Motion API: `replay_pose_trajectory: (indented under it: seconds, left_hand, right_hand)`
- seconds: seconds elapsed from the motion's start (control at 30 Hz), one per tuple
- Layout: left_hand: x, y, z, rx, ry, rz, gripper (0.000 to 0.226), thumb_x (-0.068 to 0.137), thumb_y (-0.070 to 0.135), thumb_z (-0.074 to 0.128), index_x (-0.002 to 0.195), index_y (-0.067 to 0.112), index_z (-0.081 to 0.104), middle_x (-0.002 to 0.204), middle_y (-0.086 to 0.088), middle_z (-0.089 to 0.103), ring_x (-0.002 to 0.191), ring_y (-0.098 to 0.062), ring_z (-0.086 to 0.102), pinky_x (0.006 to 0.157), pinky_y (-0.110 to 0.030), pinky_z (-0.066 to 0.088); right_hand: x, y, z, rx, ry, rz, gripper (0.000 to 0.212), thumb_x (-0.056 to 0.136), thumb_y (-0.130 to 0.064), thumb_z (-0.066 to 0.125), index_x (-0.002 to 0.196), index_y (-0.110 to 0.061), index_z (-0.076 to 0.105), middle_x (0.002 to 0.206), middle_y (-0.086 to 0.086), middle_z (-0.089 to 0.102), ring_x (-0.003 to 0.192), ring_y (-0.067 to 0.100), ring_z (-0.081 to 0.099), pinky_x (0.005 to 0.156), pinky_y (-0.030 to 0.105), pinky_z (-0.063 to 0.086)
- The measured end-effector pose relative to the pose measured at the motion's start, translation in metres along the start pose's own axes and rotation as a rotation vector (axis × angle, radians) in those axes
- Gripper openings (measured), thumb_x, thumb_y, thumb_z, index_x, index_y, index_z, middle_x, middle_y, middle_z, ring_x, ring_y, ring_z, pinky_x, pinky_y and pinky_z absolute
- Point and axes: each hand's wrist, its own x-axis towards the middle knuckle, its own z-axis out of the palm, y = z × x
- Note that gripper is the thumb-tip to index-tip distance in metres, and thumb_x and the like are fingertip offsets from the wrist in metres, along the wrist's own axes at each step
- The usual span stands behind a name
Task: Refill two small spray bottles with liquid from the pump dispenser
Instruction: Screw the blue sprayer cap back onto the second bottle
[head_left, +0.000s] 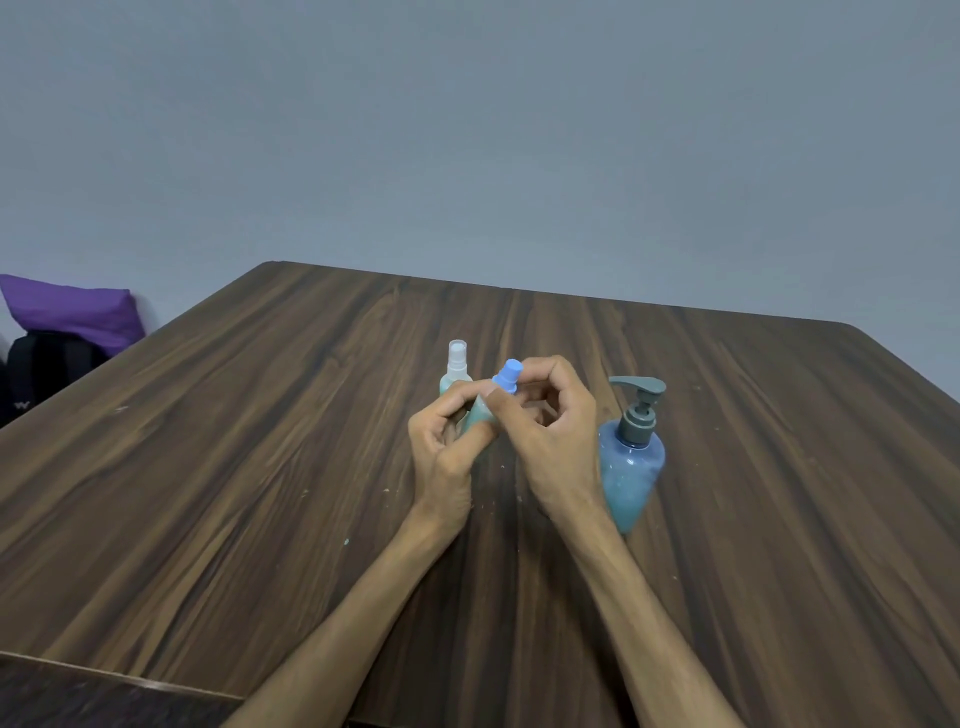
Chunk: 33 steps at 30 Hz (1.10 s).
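Note:
My left hand (447, 441) grips the teal body of a small spray bottle (480, 410), tilted to the right above the table. Its blue spray cap (508, 375) is pinched between the thumb and fingers of my right hand (550, 426). A second small spray bottle (456, 366) with a clear cap stands upright just behind my left hand. The blue pump dispenser (631, 462) with a grey pump head stands to the right of my right wrist, partly filled with liquid.
A dark wood-grain table (260, 467) fills the view, with small specks on it near my wrists. A purple cushion (72, 312) and a black bag (47, 374) lie beyond its left edge. A plain grey wall is behind.

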Motion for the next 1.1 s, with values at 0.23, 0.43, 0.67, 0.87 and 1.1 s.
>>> replay_pose_trajectory:
  seconds: [0.23,0.43,0.67,0.87,1.1]
  left_hand:
    - [0.001,-0.001,0.000,-0.018,0.018,-0.024,0.040,0.078,0.018,0.062,0.108,-0.006,0.075,0.092,-0.022,0.074,0.091,-0.033,0.071,0.081,-0.039,0.056]
    - [-0.004,0.000,0.002,-0.025,-0.029,-0.034,0.032,0.090,0.012,0.061,0.112,-0.007,0.074,0.097,-0.028,0.075,0.094,-0.047,0.074,0.082,-0.043,0.061]
    - [-0.004,-0.002,0.002,-0.129,-0.012,-0.094,0.031,0.092,0.004,0.058,0.117,-0.009,0.072,0.110,-0.034,0.072,0.108,-0.055,0.068,0.094,-0.056,0.056]
    - [-0.008,0.002,0.013,-0.066,0.034,-0.128,0.030,0.087,0.002,0.065,0.113,0.012,0.079,0.106,-0.024,0.077,0.105,-0.046,0.074,0.092,-0.049,0.063]
    - [-0.011,-0.008,0.012,-0.003,0.068,-0.102,0.032,0.091,0.003,0.061,0.120,0.006,0.074,0.110,-0.023,0.076,0.107,-0.043,0.074,0.096,-0.050,0.061]
  right_hand:
    - [0.003,0.001,-0.003,0.022,-0.019,-0.037,0.016,0.083,-0.019,0.074,0.097,-0.011,0.071,0.102,0.004,0.067,0.078,0.011,0.062,0.069,0.027,0.051]
    - [0.004,0.006,-0.003,-0.078,0.041,-0.029,0.026,0.084,-0.029,0.085,0.089,-0.013,0.065,0.080,0.004,0.064,0.062,0.009,0.053,0.057,0.022,0.044]
    - [0.003,0.002,-0.003,-0.109,0.022,-0.074,0.017,0.088,-0.030,0.074,0.090,-0.013,0.070,0.095,-0.003,0.066,0.079,0.014,0.063,0.068,0.030,0.053]
    - [0.003,0.005,-0.004,-0.188,0.038,-0.131,0.019,0.091,-0.026,0.079,0.086,-0.015,0.064,0.087,-0.006,0.060,0.070,0.006,0.054,0.063,0.020,0.047]
    - [0.000,0.004,0.001,-0.244,0.096,-0.224,0.021,0.088,-0.020,0.080,0.086,-0.010,0.061,0.087,-0.001,0.058,0.070,0.012,0.054,0.062,0.015,0.044]
